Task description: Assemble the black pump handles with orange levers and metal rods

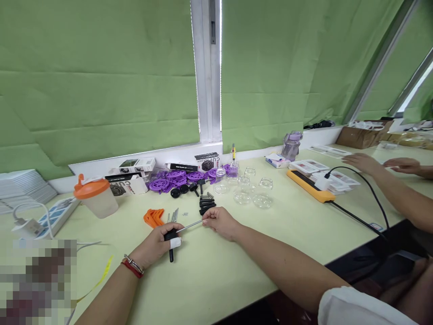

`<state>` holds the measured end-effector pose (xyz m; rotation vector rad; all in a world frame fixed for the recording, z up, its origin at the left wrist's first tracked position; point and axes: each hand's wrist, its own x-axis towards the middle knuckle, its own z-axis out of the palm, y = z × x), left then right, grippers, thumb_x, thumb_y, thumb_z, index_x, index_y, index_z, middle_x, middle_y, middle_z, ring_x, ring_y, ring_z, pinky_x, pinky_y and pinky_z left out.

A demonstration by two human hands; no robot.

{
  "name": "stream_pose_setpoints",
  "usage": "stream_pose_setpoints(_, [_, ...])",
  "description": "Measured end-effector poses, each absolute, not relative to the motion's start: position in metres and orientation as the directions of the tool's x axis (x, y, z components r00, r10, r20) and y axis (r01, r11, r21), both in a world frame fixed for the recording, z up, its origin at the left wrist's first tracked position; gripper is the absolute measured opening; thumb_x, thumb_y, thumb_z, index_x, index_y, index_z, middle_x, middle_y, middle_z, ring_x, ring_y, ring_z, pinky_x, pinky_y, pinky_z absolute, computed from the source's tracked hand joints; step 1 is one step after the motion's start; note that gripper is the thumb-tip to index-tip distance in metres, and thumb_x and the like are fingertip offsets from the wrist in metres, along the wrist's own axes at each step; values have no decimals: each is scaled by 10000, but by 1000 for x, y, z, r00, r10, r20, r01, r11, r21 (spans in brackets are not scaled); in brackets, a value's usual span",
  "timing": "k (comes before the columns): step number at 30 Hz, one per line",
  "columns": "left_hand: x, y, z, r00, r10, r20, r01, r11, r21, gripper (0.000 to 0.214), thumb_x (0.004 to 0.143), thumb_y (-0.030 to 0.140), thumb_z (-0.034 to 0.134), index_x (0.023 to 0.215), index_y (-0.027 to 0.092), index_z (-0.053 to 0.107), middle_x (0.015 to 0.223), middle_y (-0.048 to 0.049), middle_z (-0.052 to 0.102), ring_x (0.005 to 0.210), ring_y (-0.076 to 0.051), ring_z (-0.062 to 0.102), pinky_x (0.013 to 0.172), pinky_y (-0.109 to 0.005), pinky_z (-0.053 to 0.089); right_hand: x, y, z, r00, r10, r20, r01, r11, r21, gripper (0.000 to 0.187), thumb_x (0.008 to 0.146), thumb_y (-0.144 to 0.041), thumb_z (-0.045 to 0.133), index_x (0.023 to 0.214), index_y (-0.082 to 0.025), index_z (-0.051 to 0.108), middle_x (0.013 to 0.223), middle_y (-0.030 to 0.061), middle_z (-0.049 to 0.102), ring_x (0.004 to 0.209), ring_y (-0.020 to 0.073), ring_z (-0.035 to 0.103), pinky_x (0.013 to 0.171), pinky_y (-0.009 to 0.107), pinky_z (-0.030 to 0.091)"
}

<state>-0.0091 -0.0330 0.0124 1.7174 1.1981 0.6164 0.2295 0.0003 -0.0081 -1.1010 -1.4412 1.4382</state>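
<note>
My left hand (152, 247), its thumb wrapped in white tape, is closed around a black plastic part (171, 255) whose lower end sticks out below the fingers. From that part a thin metal rod (190, 226) runs up to the right. The fingertips of my right hand (221, 223) pinch the rod's far end. Just beyond my hands lie orange plastic pieces (154, 217), metal pins (173, 215), tiny metal parts (185, 214) and a row of black handles (207, 205) with springs (207, 196). Behind them are round black pieces (183, 189).
Purple plastic discs (176, 179) and small boxes (130, 186) line the back. Glass jars (263, 194) stand right of centre. An orange-lidded cup (99, 201) and a power strip (59, 214) are left; a yellow power strip (309, 186) and another person's hands (363, 163) are right.
</note>
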Motion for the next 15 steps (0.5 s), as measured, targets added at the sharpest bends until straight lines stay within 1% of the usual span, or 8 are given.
stream_pose_setpoints(6, [-7,-34,16,373,922,-104,459,-86,884,430,711,399,662,1074,176,601,840,-9,571,791,-168,515,749,-274,430,230,0,-9,-273,962,7,83,31,-996,23,734,-166,598,732,-155,578,607,-35,531,507,71,350,504,220,274])
stream_pose_setpoints(11, [-5,-35,17,389,916,-99,459,-100,883,425,710,404,660,1056,165,599,829,-12,573,777,-164,516,739,-272,433,230,2,-13,-293,956,33,117,70,-991,35,744,-183,599,740,-158,574,591,-52,455,537,81,344,532,222,282])
stream_pose_setpoints(15, [-5,-35,16,404,911,-79,451,-123,884,421,715,406,655,1052,160,600,835,-17,581,780,-165,521,736,-270,436,231,4,-17,-299,952,62,137,108,-985,40,763,-198,582,754,-162,568,602,-51,445,551,84,342,537,220,284])
